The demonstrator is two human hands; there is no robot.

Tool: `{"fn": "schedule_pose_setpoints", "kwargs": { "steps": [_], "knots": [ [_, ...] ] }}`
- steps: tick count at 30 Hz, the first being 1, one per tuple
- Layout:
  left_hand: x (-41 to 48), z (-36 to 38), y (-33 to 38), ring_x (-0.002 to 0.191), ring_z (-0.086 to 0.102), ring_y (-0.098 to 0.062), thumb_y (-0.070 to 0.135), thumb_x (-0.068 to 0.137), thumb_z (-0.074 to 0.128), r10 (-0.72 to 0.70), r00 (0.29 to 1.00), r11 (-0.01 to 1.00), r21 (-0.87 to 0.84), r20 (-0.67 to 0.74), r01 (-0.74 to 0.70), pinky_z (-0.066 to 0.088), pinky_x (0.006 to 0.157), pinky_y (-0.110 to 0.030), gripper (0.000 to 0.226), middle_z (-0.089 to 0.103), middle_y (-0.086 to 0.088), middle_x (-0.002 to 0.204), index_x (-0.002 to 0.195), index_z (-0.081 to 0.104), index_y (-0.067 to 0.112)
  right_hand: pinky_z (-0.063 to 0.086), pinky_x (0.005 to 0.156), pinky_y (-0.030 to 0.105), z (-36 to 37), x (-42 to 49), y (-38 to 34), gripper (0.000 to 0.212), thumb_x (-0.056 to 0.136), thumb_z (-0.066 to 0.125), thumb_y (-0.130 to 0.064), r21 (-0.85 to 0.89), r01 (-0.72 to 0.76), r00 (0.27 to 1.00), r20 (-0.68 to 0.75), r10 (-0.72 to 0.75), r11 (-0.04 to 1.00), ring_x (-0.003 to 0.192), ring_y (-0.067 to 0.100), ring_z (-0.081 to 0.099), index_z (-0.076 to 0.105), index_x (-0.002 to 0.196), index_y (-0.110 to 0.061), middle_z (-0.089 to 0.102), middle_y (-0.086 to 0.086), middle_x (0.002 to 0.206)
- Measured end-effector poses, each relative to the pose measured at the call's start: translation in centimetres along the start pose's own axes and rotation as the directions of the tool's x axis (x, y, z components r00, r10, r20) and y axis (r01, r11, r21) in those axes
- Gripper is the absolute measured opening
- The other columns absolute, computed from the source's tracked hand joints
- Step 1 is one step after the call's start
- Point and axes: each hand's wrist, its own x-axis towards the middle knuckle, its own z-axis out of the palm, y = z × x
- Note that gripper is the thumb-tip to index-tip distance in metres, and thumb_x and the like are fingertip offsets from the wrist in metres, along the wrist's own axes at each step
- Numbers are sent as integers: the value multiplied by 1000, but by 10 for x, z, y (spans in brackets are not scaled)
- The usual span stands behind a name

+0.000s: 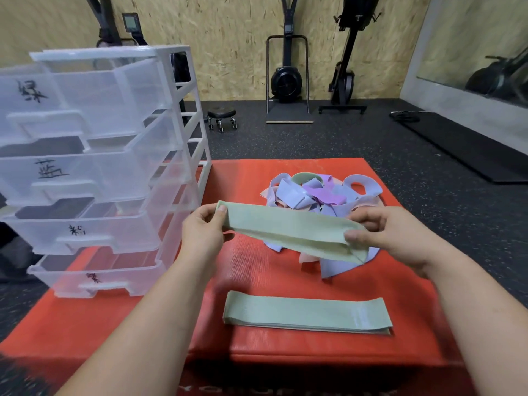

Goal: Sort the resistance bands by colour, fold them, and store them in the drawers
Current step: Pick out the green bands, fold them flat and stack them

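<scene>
I hold a pale green resistance band [288, 228] stretched flat above the red mat [128, 318]. My left hand [204, 228] pinches its left end, and my right hand [391, 232] pinches its right end. Flat green bands [307, 312] lie stacked on the mat near me. Behind the held band sits a loose pile of bands [311, 195] in blue, purple, pink and green. A clear plastic drawer unit [94, 172] with a white frame stands on the left; its labelled drawers are pulled out.
The red mat lies on a dark speckled gym floor [400, 167]. A small wheeled stool [222, 117], upright exercise machines [287, 75] and a black floor mat [468, 147] stand farther back by the wooden wall.
</scene>
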Motion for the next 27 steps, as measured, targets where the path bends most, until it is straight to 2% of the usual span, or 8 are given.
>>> {"fn": "schedule_pose_setpoints", "kwargs": {
  "steps": [4, 7, 12, 16, 20, 24, 26, 27],
  "knots": [
    [-9, -7, -2, 69, 71, -8, 20, 107, 63, -43, 999, 999, 33, 2, 42, 60, 66, -31, 15, 76, -1, 87, 103, 75, 13, 56, 93, 29, 1, -17, 7, 21, 94, 74, -13, 43, -12, 1000, 24, 11, 999, 100, 13, 71, 76, 114, -10, 77, 2, 108],
    [-20, -10, 0, 68, 69, -5, 19, 106, 65, -41, 999, 996, 86, 17, 39, 59, 64, -29, 14, 75, 8, 78, 99, 76, 16, 60, 79, 26, 7, -29, 20, 19, 94, 73, -5, 54, -69, 997, -35, 71, 996, 84, 12, 67, 77, 111, -12, 75, 5, 97],
    [-36, -21, -1, 76, 69, -12, 19, 102, 69, -34, 999, 981, 191, 32, 28, 53, 64, -29, 9, 77, -1, 85, 98, 77, 16, 53, 66, 14, 6, -49, 27, 27, 87, 78, 4, -7, -81, 973, -219, 78, 997, 62, 9, 63, 78, 107, -14, 75, -11, 73],
    [-53, -28, 2, 64, 67, -6, 19, 98, 75, -43, 997, 974, 225, 57, 29, 52, 64, -30, 6, 73, 5, 73, 96, 76, 13, 54, 78, 23, 3, -65, 26, 36, 82, 82, 5, -30, -51, 953, -300, 40, 998, 70, 17, 66, 79, 107, -21, 80, -5, 90],
    [-68, -36, 5, 69, 60, -16, 18, 95, 78, -64, 993, 960, 279, 103, 33, 51, 62, -33, 7, 69, 3, 74, 91, 77, 12, 55, 90, 33, 3, -79, 25, 36, 81, 84, 3, -41, -44, 926, -377, 26, 998, 82, 21, 73, 79, 107, -21, 79, 5, 102],
    [-83, -47, 6, 70, 59, -16, 16, 93, 78, -43, 988, 939, 345, 147, -10, 49, 63, -29, 3, 69, 0, 77, 91, 76, 14, 56, 84, 32, 5, -92, 26, 34, 81, 85, 0, -90, -80, 907, -419, 35, 993, 79, 21, 77, 78, 108, -20, 77, 1, 101],
    [-86, -53, 5, 71, 64, -16, 23, 90, 79, 34, 982, 866, 485, 184, -121, 51, 67, -32, 7, 72, 5, 78, 95, 74, 24, 55, 80, 31, 5, -97, 29, 33, 80, 87, -3, -197, -117, 906, -422, 24, 973, 75, 18, 77, 78, 106, -22, 78, 1, 96],
    [-88, -56, 4, 74, 67, -15, 28, 89, 78, 78, 971, 778, 595, 225, -200, 53, 70, -33, 10, 72, 9, 77, 97, 72, 29, 55, 80, 31, 6, -99, 31, 32, 79, 88, -6, -287, -140, 912, -410, 11, 948, 73, 15, 76, 78, 104, -25, 78, -2, 93]
  ]
}}
